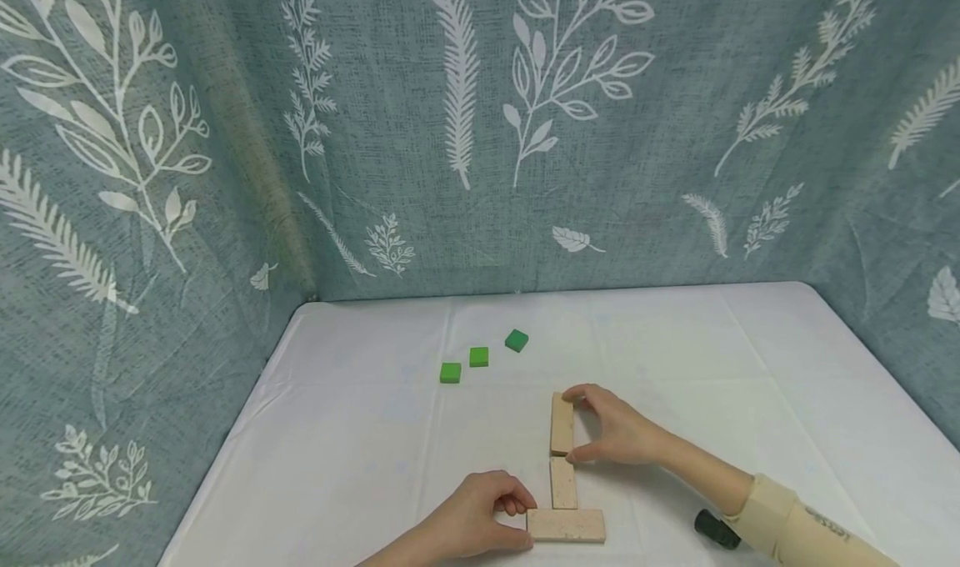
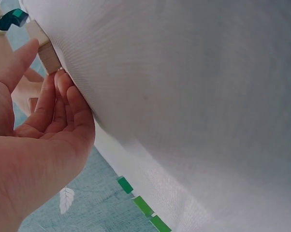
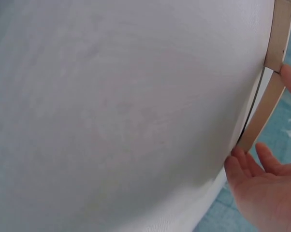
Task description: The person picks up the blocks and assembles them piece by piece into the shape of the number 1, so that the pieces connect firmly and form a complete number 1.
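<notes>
Three plain wooden blocks lie on the white cloth in an upside-down T. The near block (image 1: 566,526) runs crosswise; my left hand (image 1: 480,517) holds its left end between thumb and fingers. From its far side a middle block (image 1: 563,484) points away, touched by neither hand except perhaps at its far end. Beyond that is the far block (image 1: 562,423), in line with it. My right hand (image 1: 622,429) grips this one lengthwise, fingertips at the far end and thumb by the joint. In the right wrist view, the far block (image 3: 264,111) meets the middle block (image 3: 281,36) at a corner.
Farther back lie three small green squares: one at left (image 1: 450,373), another beside it (image 1: 478,357), and a darker, turned one (image 1: 517,340). A black object (image 1: 716,529) sits by the right sleeve. Leaf-patterned curtains (image 1: 495,242) hang around the table.
</notes>
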`<state>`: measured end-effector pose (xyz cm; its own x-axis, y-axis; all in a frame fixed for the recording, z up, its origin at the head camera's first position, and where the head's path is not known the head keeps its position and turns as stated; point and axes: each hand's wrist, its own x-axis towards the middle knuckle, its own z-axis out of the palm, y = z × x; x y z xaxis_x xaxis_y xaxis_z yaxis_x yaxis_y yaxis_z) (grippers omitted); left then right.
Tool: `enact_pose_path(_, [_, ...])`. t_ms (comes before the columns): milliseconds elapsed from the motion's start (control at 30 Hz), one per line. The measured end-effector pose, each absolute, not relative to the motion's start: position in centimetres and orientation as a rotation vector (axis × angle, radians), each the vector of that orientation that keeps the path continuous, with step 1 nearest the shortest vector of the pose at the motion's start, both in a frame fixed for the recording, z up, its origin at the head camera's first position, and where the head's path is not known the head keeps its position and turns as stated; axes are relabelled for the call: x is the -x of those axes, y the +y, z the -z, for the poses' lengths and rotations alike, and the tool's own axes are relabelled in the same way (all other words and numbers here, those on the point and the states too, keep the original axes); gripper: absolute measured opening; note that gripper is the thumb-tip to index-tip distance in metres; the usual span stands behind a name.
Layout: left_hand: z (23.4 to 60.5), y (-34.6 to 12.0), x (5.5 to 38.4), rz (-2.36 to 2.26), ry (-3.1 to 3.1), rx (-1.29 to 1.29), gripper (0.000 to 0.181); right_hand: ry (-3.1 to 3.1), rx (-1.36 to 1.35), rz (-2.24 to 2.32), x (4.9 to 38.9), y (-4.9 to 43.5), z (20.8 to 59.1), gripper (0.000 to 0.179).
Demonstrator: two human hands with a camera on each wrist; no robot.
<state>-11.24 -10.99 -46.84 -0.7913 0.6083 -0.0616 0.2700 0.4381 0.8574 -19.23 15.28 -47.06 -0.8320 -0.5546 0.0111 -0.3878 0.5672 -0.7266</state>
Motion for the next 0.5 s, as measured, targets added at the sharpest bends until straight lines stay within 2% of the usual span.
enact_pose_path(500, [46.91, -11.05, 11.2, -1.3, 2.336, -0.775, 0.024, 2.542, 0.842, 1.065, 19.26, 15.43, 46.87, 0.079])
